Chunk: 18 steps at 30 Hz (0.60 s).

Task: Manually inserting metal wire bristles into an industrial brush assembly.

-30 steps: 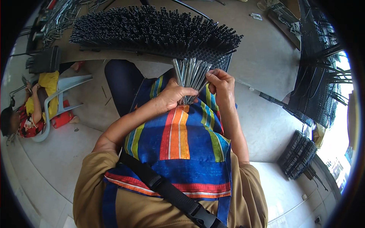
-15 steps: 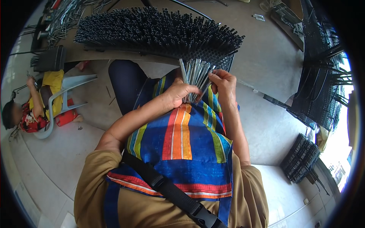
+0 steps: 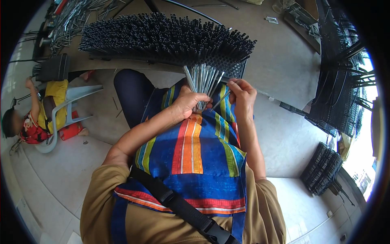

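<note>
A fanned bundle of thin silvery metal rods [image 3: 200,79] stands above my lap, with my left hand [image 3: 187,101] wrapped round its lower part. To the right of it, my right hand [image 3: 244,95] pinches one slim metal rod [image 3: 221,101] between thumb and fingers. This rod slants down toward the bundle's base. Just beyond my hands, many dark rods [image 3: 162,38] stand upright, packed tightly in a black perforated rack [image 3: 232,70]. The lower ends of the bundle are partly hidden by my left hand.
The rack rests on a brown table [image 3: 280,61]. Loose metal rods [image 3: 77,20] lie at the far left. Black perforated racks [image 3: 335,89] stand at the right, and a dark bundle [image 3: 323,168] is on the floor. Another person sits on a pale chair [image 3: 75,91] at left.
My right hand has shifted slightly right, drawing one rod away from the bundle and tilting it. The left hand keeps its hold. At left, the other person's arm has risen.
</note>
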### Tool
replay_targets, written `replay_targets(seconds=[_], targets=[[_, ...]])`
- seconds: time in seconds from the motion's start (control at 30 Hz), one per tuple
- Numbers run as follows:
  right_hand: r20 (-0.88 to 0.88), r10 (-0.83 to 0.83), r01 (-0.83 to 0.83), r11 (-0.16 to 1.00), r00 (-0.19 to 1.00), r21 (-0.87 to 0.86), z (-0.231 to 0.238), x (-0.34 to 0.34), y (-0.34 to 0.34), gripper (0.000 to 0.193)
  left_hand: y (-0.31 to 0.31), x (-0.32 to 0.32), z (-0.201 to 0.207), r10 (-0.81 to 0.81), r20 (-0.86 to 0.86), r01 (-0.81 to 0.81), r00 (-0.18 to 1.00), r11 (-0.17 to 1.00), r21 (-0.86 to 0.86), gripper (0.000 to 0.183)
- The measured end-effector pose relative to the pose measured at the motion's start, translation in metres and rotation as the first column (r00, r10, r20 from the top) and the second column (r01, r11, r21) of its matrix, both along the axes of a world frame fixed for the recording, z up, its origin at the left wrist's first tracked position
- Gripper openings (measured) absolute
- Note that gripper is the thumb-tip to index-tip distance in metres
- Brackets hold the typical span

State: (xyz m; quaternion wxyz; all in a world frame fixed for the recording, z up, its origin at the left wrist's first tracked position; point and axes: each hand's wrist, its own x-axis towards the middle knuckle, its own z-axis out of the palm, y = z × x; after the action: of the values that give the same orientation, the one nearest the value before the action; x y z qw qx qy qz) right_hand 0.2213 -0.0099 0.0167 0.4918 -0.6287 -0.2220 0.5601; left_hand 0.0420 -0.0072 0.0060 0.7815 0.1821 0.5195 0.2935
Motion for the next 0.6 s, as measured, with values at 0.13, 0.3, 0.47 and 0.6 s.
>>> replay_targets(seconds=[0.13, 0.3, 0.47, 0.6], targets=[[0.444, -0.109, -0.080, 0.919, 0.889, 0.386, 0.044, 0.002, -0.017, 0.005, -0.003, -0.005, 0.001, -0.062, 0.002, 0.062, 0.998, 0.995, -0.081, 0.018], [0.904, -0.184, -0.630, 0.662, 0.387, 0.405, 0.039, -0.018, -0.027, 0.023, -0.004, -0.002, 0.004, 0.018, 0.209, 0.024, 0.978, 0.981, -0.195, 0.016], [0.914, -0.078, -0.694, 0.626, 0.398, 0.356, 0.015, -0.034, -0.047, 0.042, -0.006, -0.004, 0.001, 0.151, 0.301, -0.063, 0.942, 0.957, -0.282, 0.013], [0.815, 0.059, -0.632, 0.665, 0.576, 0.398, 0.010, -0.026, -0.043, 0.035, -0.007, -0.004, -0.005, 0.129, 0.297, -0.051, 0.946, 0.965, -0.256, 0.010]])
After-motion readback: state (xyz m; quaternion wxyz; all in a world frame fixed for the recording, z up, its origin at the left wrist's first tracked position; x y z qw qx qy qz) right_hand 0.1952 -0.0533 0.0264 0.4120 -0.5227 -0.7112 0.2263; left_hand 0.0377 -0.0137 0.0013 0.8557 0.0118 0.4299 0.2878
